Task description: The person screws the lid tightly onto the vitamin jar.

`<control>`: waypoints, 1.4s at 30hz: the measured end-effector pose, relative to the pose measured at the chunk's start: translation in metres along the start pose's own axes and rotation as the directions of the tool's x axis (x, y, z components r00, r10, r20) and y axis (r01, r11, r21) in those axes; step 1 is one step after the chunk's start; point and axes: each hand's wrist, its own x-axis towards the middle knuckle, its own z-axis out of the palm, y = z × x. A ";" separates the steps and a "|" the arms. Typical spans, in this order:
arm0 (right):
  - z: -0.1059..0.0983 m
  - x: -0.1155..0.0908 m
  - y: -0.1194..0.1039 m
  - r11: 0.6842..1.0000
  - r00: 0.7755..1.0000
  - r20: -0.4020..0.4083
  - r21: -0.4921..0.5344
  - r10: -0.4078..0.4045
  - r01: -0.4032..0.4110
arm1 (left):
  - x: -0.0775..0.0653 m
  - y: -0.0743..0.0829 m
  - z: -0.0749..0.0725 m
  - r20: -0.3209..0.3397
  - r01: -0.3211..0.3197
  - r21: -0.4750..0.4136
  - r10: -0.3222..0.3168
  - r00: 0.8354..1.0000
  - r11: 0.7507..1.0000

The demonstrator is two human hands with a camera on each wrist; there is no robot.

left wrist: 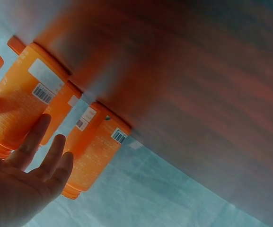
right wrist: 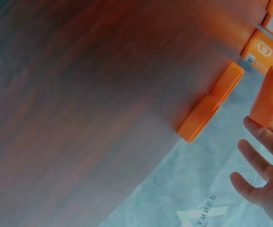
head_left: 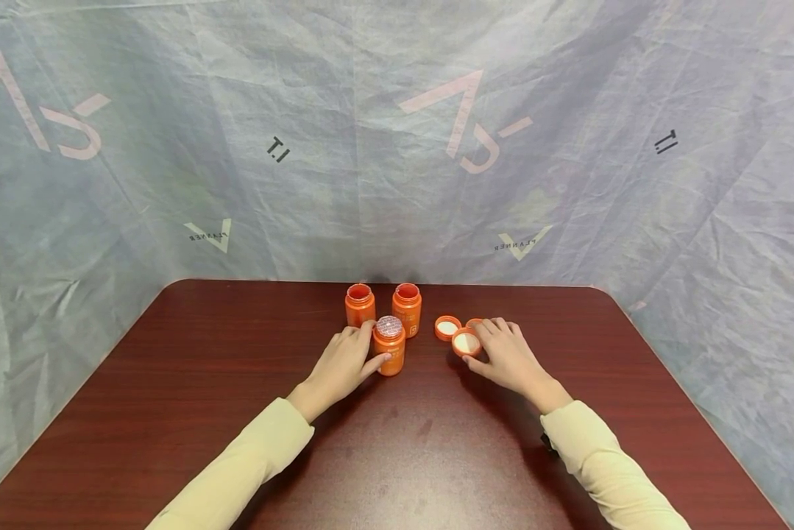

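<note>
bottle [head_left: 391, 350] is standing upright near the far edge of the desk [head_left: 397, 456], around its middle, left hand [head_left: 344, 361] gripping its side; it is probably feeling light, stiff and slippery, best taken round the body. right hand [head_left: 508, 359] is pinching a lid [head_left: 466, 342] by its rim above the desk. two more bottles [head_left: 407, 313] are standing behind, two lids [head_left: 447, 329] lying to their right.

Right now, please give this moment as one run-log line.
left hand: grips front bottle | right hand: pinches lid | rear left bottle, rear right bottle: mouths open | other lids: on table
</note>
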 end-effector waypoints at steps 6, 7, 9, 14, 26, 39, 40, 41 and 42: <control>-0.002 0.001 -0.003 1.000 1.000 0.003 0.006 0.012 -0.012 | -0.003 0.002 0.000 0.007 -0.002 -0.014 0.002 1.000 1.000; -0.002 0.001 -0.004 1.000 1.000 0.001 0.007 0.013 -0.013 | -0.003 0.002 0.000 0.008 -0.004 -0.017 0.004 1.000 1.000; -0.003 0.001 -0.005 1.000 1.000 -0.006 0.012 0.014 -0.014 | -0.003 0.003 -0.001 0.009 -0.007 -0.023 0.007 1.000 1.000; -0.004 0.002 -0.009 1.000 1.000 -0.019 0.015 0.015 -0.015 | -0.005 0.006 -0.001 0.010 -0.006 -0.042 0.006 1.000 0.999; -0.009 0.006 -0.016 0.999 0.998 -0.060 0.034 -0.003 0.005 | -0.009 0.009 -0.001 0.009 -0.017 -0.097 0.018 1.000 0.995; -0.012 0.010 -0.025 0.997 0.993 -0.113 0.074 -0.029 0.038 | -0.012 0.013 0.000 0.049 0.016 -0.142 -0.009 0.999 0.990; -0.012 0.010 -0.025 0.996 0.993 -0.116 0.077 -0.032 0.041 | -0.012 0.013 0.000 0.049 0.016 -0.146 -0.009 0.999 0.989; -0.012 0.010 -0.026 0.996 0.992 -0.120 0.079 -0.037 0.046 | -0.012 0.014 0.000 0.049 0.015 -0.149 -0.008 0.999 0.989; -0.013 0.010 -0.027 0.995 0.991 -0.126 0.081 -0.043 0.053 | -0.013 0.014 -0.001 0.048 0.015 -0.151 -0.007 0.999 0.988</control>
